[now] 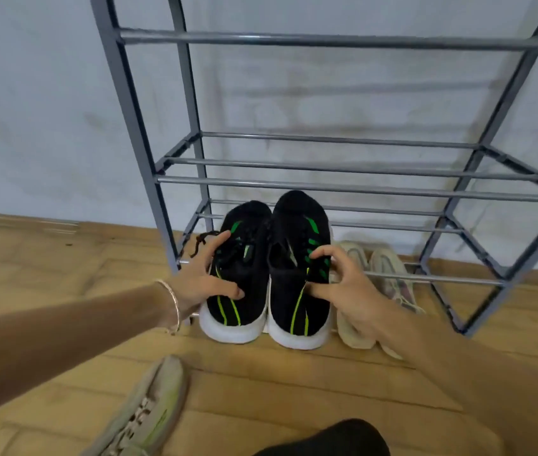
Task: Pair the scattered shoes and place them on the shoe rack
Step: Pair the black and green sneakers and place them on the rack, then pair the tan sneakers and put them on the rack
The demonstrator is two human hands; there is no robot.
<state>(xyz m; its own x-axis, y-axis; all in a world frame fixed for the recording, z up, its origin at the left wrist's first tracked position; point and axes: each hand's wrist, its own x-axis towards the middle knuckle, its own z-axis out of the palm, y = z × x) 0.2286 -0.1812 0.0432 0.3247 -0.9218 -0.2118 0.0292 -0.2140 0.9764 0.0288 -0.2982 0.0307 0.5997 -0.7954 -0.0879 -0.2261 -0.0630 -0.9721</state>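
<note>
Heels toward the person, the left black sneaker (249,281) and right black sneaker (294,235) lie paired on the shoe rack's (343,188) bottom rails — left hand (200,286) and right hand (351,287) each curl fingers round the nearer one.

Looks forward and down from the head, close over left hand (202,279) and right hand (350,287), facing shoe rack (327,187) beyond.
</note>
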